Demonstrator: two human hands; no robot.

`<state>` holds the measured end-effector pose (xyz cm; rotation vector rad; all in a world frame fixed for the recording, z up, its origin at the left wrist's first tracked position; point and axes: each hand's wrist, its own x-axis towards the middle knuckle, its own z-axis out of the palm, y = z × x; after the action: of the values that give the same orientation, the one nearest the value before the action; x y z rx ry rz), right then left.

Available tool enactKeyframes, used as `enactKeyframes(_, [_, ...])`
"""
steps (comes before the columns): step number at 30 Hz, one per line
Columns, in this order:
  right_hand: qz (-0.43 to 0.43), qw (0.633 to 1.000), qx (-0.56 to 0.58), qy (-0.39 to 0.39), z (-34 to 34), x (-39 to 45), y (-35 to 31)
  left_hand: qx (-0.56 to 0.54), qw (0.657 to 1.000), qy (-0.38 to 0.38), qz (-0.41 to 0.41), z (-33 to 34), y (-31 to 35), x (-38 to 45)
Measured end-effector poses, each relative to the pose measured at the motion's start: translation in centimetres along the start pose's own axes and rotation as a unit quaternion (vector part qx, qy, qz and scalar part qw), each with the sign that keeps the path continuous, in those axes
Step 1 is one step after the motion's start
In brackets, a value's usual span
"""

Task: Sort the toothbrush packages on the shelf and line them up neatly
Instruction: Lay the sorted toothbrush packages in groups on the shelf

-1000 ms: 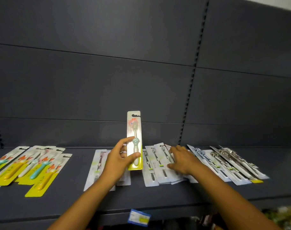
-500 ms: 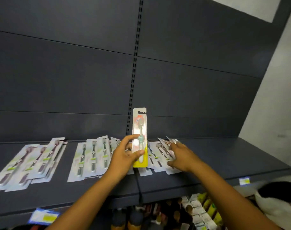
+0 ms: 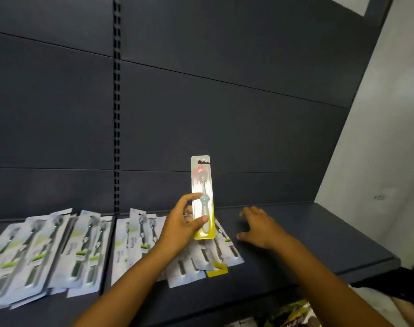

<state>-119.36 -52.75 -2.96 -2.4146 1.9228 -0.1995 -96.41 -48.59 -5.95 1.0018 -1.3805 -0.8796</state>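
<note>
The left hand [image 3: 180,230] is holding a yellow toothbrush package [image 3: 202,197] upright above the shelf [image 3: 307,234], thumb curled across the front of its lower part and fingers reaching round the left edge. The package is standing nearly vertical, its hang-hole end uppermost and its yellow bottom edge just over the packages lying below. A small brush with a pale blue handle is showing through the clear front.

The right hand [image 3: 260,228] is hovering over bare shelf just to the right of the held package, fingers spread and loosely bent, gripping nothing. Whether the fingertips are touching the shelf cannot be told.

White toothbrush packages [image 3: 83,246] with green bands and dark brushes are lying flat along the shelf from the left edge to the middle, overlapping one another in loose, fanned groups. A further group of white packages [image 3: 227,251] is lying under and just beside the left wrist, and a yellow card corner [image 3: 217,270] is sticking out from beneath it near the front of the shelf.

The dark back panel [image 3: 224,114] is rising behind the shelf, with a slotted upright [image 3: 116,114] running down it. A pale wall [image 3: 389,138] is standing to the right. Blurred goods [image 3: 290,315] are showing below the shelf.
</note>
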Motion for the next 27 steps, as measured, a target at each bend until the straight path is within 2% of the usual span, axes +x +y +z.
enactKeyframes(5, [-0.005, 1.0, -0.004, 0.026, -1.1, 3.9, 5.7, 0.042, 0.999, -0.019, -0.015, 5.7, -1.2, 5.2])
enactKeyframes(15, [-0.056, 0.998, 0.018, 0.025, -1.5, 8.7, 14.8, 0.163, 0.978, -0.062, -0.113, 14.5, -5.0, 7.8])
enactKeyframes(22, [-0.12, 0.992, 0.033, 0.015, -2.0, 9.3, 20.4, 0.243, 0.948, -0.098, -0.179, 21.0, -6.3, 7.3])
enactKeyframes(27, [-0.143, 0.989, 0.044, 0.011, -2.0, 8.4, 23.7, 0.296, 0.924, -0.11, -0.214, 22.7, -6.9, 7.6])
